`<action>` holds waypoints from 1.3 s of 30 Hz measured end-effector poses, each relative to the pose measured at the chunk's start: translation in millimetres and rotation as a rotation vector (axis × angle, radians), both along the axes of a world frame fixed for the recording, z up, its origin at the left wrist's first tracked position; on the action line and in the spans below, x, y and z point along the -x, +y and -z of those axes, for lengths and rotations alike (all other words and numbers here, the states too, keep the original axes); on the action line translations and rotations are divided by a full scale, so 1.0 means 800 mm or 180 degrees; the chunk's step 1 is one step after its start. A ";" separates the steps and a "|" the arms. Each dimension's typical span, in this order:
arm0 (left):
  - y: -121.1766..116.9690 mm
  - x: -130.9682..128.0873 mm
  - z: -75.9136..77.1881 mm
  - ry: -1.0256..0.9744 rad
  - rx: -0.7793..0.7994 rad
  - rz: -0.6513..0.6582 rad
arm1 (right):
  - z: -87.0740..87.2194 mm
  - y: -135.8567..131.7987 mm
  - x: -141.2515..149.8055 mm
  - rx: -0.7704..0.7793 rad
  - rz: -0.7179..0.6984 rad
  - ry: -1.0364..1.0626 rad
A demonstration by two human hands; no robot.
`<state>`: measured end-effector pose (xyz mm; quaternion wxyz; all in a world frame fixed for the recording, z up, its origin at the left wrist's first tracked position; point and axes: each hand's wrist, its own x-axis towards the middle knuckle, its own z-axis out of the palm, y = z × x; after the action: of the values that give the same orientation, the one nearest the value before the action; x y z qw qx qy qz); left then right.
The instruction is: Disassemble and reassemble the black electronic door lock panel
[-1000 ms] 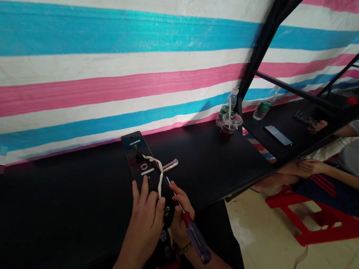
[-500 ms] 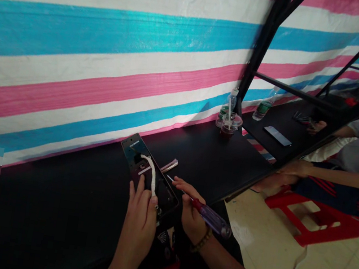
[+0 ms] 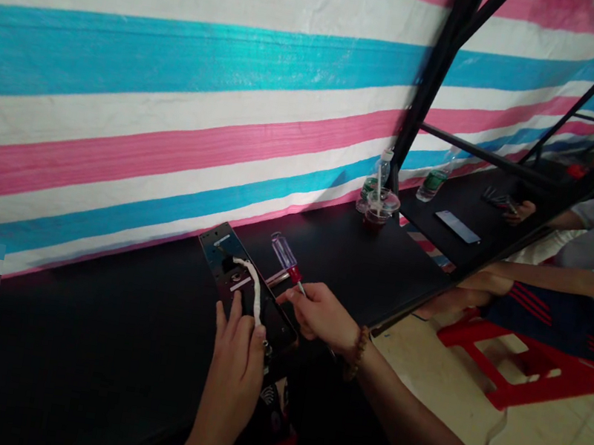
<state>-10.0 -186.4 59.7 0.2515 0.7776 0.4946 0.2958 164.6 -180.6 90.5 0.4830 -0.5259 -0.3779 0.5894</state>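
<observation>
A dark, flat rectangular device (image 3: pixel 222 247) lies at a slant on the black table, with small parts inside and a white cable (image 3: pixel 255 285) running along it. My left hand (image 3: pixel 239 356) rests on its near part, fingers stretched out, the thumb beside the cable's lower end. In my right hand (image 3: pixel 324 316) is a screwdriver (image 3: pixel 284 253) with a clear purple and red handle. The handle points up and away, and the metal shaft passes through my fingers towards me. Under the screwdriver, a thin shiny strip (image 3: pixel 277 278) is partly covered.
Farther back stand a lidded plastic cup (image 3: pixel 381 207) with a straw and a water bottle (image 3: pixel 376 179). On the neighbouring table are another bottle (image 3: pixel 432 184) and a phone (image 3: pixel 457 226). Another person sits at the right by a red stool (image 3: pixel 518 374). A black metal frame (image 3: pixel 432 71) rises behind.
My right hand has turned the screwdriver over: its handle pointed towards me at the lower right and now points up and away. My left hand has hardly moved.
</observation>
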 end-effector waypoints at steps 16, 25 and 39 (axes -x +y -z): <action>-0.009 -0.005 0.010 0.0284 -0.0372 0.0171 | -0.037 0.004 -0.036 -0.2144 0.1761 -0.1252; -0.012 -0.009 0.011 0.0240 -0.0652 0.0247 | -0.031 0.003 -0.010 -0.2421 0.1462 -0.1729; -0.015 -0.008 0.016 0.0277 -0.0612 0.0211 | -0.030 -0.002 -0.004 -0.2572 0.1444 -0.1854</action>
<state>-3.6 -198.0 47.1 0.1636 0.8262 0.4484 0.2993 168.0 -182.2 114.6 0.6370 -0.5082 -0.5695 0.1084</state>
